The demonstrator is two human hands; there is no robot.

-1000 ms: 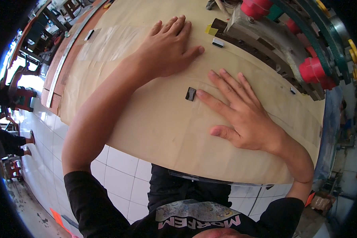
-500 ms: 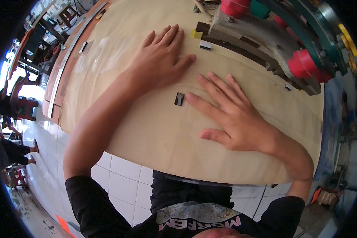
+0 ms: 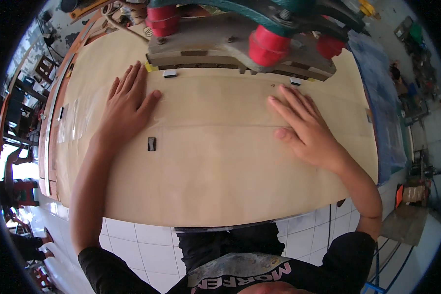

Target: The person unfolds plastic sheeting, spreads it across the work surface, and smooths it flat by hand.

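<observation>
Sheet [image 3: 215, 171] on table, before press [image 3: 240, 44]

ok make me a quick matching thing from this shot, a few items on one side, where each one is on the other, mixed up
Things:
1. left hand
2. right hand
3. small dark tab
4. red rollers

Places:
A. on the machine above the sheet's far edge
B. flat on the sheet, right side
C. on the sheet beside the left wrist
D. flat on the sheet, left side, near the machine

Pairs: 1-D, 2-B, 3-C, 4-A
</observation>
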